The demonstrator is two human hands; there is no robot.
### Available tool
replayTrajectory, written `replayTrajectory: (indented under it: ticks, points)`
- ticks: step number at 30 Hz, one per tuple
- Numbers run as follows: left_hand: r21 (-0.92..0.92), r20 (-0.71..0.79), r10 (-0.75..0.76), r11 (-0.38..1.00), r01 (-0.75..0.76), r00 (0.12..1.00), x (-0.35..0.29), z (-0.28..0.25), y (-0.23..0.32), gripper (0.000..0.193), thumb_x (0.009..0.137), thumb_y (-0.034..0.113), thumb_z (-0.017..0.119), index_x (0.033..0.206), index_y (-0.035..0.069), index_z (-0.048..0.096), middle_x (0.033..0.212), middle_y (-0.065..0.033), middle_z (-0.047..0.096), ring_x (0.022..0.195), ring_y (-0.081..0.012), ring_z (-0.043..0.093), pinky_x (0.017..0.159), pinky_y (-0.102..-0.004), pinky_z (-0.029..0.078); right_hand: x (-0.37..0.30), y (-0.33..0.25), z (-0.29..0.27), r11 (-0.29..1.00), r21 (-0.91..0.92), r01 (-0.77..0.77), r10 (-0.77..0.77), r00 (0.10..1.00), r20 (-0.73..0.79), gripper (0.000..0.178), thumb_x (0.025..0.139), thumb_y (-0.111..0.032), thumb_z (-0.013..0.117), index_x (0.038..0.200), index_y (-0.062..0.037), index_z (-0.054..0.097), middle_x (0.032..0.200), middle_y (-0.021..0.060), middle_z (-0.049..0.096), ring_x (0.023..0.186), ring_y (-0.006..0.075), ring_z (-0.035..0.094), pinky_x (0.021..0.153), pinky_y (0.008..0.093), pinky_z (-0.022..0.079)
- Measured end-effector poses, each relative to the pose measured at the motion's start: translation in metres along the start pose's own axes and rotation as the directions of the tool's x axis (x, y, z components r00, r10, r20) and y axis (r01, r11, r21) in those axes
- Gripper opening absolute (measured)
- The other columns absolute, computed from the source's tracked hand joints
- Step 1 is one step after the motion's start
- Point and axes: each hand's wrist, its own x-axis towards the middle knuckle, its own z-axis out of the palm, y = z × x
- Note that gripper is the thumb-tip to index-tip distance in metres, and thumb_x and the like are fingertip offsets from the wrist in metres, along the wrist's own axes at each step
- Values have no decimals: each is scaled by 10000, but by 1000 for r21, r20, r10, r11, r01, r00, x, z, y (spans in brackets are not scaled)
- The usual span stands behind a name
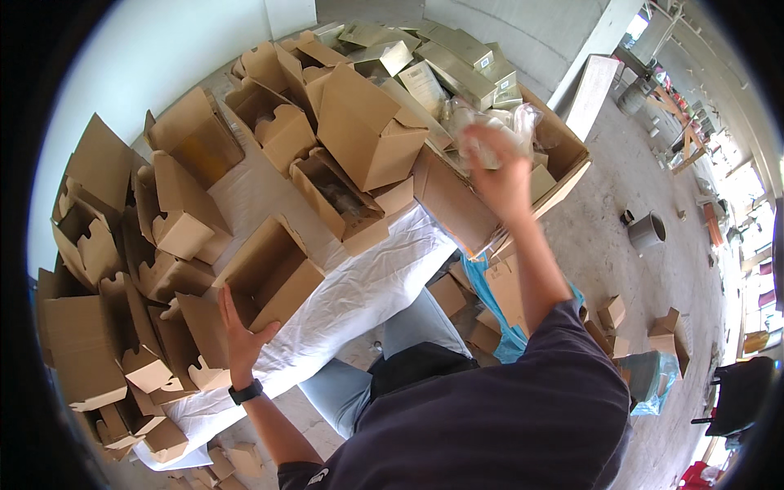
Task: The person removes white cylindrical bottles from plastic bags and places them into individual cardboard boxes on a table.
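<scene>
Touching carton (284,296), left hand (242,336) splayed; right hand (501,170) outstretched, blurred, can't tell if grasping.

Open-topped brown cardboard box (296,296), plain-sided, resting at an angle on white cloth (384,269), crumpled clear plastic wrapping (527,121), glossy, partly blurred, bunched beside gold boxes (453,72) in a larger carton (567,167)

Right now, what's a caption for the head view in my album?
Left hand at an open brown box, blurred right hand by clear plastic and gold boxes.

Grey cylinder (648,232) on concrete floor (594,253)
</scene>
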Motion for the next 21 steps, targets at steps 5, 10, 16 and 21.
replayTrajectory:
  ticks: [5,10,16,21]
  points:
    - [46,49,17,999,-19,999,9,-3,1,1155,594,323,850,1516,109,187,1553,-201,174,1434,-351,198,1151,-420,229,32,123,-39,885,-453,-111,149,988,47,243,804,-179,673,1027,-82,680,1019,150,678,913,350,651,799,425,522]
    - [31,37,-5,1000,4,999,7,-3,1,1146,597,301,845,1515,102,187,1550,-213,174,1436,-351,194,1152,-418,222,38,141,10,902,-374,-217,377,817,436,386,856,-312,635,1155,-70,615,1059,194,665,985,359,642,851,449,507]
    - [49,44,-1,999,-2,999,7,-5,-2,1143,603,301,844,1515,100,186,1550,-212,171,1437,-345,195,1153,-416,220,24,145,47,811,-581,-72,454,703,547,600,888,-428,562,1332,-52,415,1142,292,586,1056,449,588,887,506,483]
    - [12,40,8,1000,-8,999,8,-3,0,1142,611,313,844,1515,101,180,1552,-205,168,1435,-343,198,1152,-419,222,18,150,49,805,-587,-81,435,754,493,652,856,-446,567,1336,-43,387,1146,311,574,1063,463,580,901,515,476]
